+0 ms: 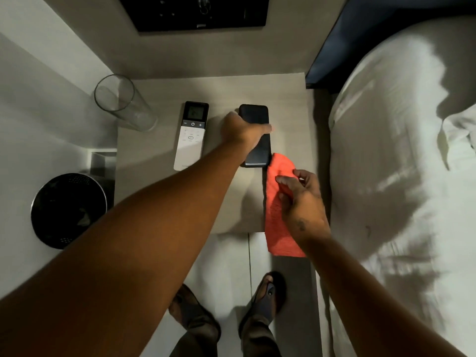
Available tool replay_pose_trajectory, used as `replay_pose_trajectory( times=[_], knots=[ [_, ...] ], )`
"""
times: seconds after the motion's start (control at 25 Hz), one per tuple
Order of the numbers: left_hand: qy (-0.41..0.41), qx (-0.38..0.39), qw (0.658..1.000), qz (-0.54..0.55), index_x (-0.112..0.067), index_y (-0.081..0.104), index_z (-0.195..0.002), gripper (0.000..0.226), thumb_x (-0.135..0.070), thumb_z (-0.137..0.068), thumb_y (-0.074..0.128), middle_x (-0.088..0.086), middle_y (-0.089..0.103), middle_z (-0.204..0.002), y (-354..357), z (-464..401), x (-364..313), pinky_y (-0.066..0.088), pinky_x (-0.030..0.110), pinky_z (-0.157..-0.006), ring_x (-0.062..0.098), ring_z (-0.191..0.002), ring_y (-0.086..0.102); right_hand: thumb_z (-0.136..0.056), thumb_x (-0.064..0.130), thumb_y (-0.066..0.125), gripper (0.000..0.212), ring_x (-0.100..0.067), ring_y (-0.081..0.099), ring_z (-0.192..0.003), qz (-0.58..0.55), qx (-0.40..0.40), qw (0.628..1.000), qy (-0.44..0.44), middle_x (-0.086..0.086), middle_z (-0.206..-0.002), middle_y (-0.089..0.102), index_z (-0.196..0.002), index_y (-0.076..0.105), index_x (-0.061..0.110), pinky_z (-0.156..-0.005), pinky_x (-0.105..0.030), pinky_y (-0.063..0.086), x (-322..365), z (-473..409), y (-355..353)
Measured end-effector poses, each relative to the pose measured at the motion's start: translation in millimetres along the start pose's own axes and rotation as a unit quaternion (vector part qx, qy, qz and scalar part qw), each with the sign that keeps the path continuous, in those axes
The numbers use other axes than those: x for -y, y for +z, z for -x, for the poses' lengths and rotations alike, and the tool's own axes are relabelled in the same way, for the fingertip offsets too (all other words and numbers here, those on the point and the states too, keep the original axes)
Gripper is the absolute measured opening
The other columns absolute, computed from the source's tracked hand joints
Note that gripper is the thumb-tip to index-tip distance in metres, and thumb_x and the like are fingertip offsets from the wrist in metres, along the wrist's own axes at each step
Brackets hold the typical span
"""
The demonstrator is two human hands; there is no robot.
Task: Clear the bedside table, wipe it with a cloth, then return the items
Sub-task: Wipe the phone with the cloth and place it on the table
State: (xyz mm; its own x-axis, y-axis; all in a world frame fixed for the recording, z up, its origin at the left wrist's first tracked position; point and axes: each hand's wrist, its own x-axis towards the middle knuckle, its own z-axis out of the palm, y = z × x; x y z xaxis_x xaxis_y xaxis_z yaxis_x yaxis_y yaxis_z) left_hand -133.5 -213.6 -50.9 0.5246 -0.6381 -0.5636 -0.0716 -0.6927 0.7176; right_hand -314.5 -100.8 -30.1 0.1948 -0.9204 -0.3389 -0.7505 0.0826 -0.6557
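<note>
Two hands work over the bedside table (pixel 159 155): the left hand (pixel 246 134) closes around the dark phone (pixel 256 136), the right hand (pixel 302 199) pinches the orange cloth (pixel 279 220) beside the phone, while a white remote (pixel 191 136) and clear glass (pixel 123 103) stand past the phone's other side.

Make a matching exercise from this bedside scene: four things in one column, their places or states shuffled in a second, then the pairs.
Things:
1. glass
2. remote
3. phone
4. cloth

Places or states:
A. under the left hand
B. held by the right hand, hanging over the table's front edge
C. standing at the table's back left corner
D. lying untouched between glass and phone

Pairs: 1-C, 2-D, 3-A, 4-B
</note>
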Motion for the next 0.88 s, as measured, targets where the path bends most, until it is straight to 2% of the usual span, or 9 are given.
replay_pose_trajectory(
  times=[0.08, 0.16, 0.24, 0.32, 0.4, 0.48, 0.64, 0.8, 0.88],
  knots=[
    [0.044, -0.050, 0.995, -0.077, -0.006, 0.047, -0.128, 0.093, -0.035, -0.055, 0.097, 0.012, 0.061, -0.127, 11, -2, -5, 0.058, 0.033, -0.088, 0.026, -0.112, 0.062, -0.095, 0.011, 0.052, 0.036, -0.028, 0.044, -0.132, 0.009, 0.005, 1.000, -0.003, -0.003, -0.147, 0.035, -0.124, 0.064, 0.030, -0.111, -0.044, 0.040, -3, 1, 3],
    [0.091, -0.075, 0.982, -0.146, -0.002, 0.042, -0.132, 0.098, -0.038, -0.057, 0.094, 0.014, 0.056, -0.131, 21, -2, -4, 0.055, 0.035, -0.096, 0.029, -0.119, 0.057, -0.096, 0.013, 0.052, 0.039, -0.032, 0.040, -0.137, 0.006, 0.003, 1.000, -0.003, -0.004, -0.149, 0.034, -0.121, 0.059, 0.041, -0.113, -0.048, 0.039, -2, 2, 6],
    [0.132, -0.114, 0.955, -0.240, 0.000, 0.046, -0.130, 0.093, -0.049, -0.062, 0.087, 0.017, 0.055, -0.130, 29, 1, -1, 0.050, 0.039, -0.101, 0.031, -0.121, 0.051, -0.094, 0.020, 0.054, 0.041, -0.029, 0.040, -0.139, -0.070, -0.004, 0.997, 0.040, 0.000, -0.149, 0.036, -0.116, 0.054, 0.054, -0.110, -0.041, 0.039, 4, 3, 8],
    [0.161, -0.141, 0.928, -0.306, 0.001, 0.048, -0.128, 0.089, -0.059, -0.069, 0.076, 0.018, 0.055, -0.128, 34, 4, 3, 0.043, 0.039, -0.104, 0.032, -0.120, 0.048, -0.092, 0.026, 0.055, 0.038, -0.027, 0.040, -0.139, -0.115, -0.013, 0.991, 0.069, 0.003, -0.147, 0.039, -0.115, 0.051, 0.056, -0.106, -0.036, 0.037, 5, 2, 9],
    [0.171, -0.148, 0.918, -0.326, 0.000, 0.046, -0.130, 0.087, -0.063, -0.074, 0.068, 0.018, 0.052, -0.132, 38, 4, 8, 0.039, 0.039, -0.104, 0.032, -0.122, 0.046, -0.092, 0.024, 0.054, 0.036, -0.027, 0.040, -0.139, -0.057, -0.017, 0.998, 0.030, -0.003, -0.150, 0.038, -0.118, 0.052, 0.049, -0.108, -0.033, 0.036, 2, 2, 10],
    [0.162, -0.150, 0.920, -0.324, -0.002, 0.043, -0.135, 0.087, -0.063, -0.077, 0.065, 0.017, 0.048, -0.136, 40, 5, 13, 0.040, 0.039, -0.104, 0.032, -0.125, 0.045, -0.094, 0.025, 0.054, 0.034, -0.023, 0.041, -0.135, 0.007, -0.035, 0.999, 0.011, -0.003, -0.150, 0.039, -0.127, 0.061, 0.032, -0.100, -0.020, 0.031, -2, 2, 13],
    [0.150, -0.134, 0.923, -0.328, -0.003, 0.040, -0.139, 0.087, -0.063, -0.080, 0.064, 0.016, 0.046, -0.140, 39, 6, 11, 0.039, 0.039, -0.104, 0.032, -0.128, 0.043, -0.098, 0.022, 0.055, 0.046, -0.017, 0.032, -0.141, -0.056, -0.013, 0.994, 0.092, 0.006, -0.156, 0.025, -0.143, 0.048, 0.028, -0.099, -0.005, 0.019, -1, 0, 14],
    [0.147, -0.133, 0.952, -0.232, 0.003, 0.027, -0.151, 0.099, -0.058, -0.084, 0.066, 0.021, 0.032, -0.156, 23, 41, 25, 0.033, 0.048, -0.113, 0.040, -0.141, 0.032, -0.083, 0.006, 0.070, 0.081, -0.032, 0.027, -0.142, -0.063, -0.070, 0.980, 0.175, -0.009, -0.156, 0.019, -0.150, 0.029, 0.026, -0.113, -0.040, 0.033, 15, -4, 5],
    [0.198, -0.099, 0.960, -0.172, 0.005, 0.024, -0.152, 0.098, -0.047, -0.083, 0.070, 0.026, 0.030, -0.155, 10, 83, 54, 0.031, 0.049, -0.118, 0.040, -0.144, 0.031, -0.076, 0.008, 0.079, 0.078, -0.036, 0.045, -0.131, -0.138, -0.074, 0.946, 0.283, -0.017, -0.143, 0.039, -0.143, 0.039, 0.011, -0.104, -0.038, 0.044, 23, -9, -5]
  ],
)
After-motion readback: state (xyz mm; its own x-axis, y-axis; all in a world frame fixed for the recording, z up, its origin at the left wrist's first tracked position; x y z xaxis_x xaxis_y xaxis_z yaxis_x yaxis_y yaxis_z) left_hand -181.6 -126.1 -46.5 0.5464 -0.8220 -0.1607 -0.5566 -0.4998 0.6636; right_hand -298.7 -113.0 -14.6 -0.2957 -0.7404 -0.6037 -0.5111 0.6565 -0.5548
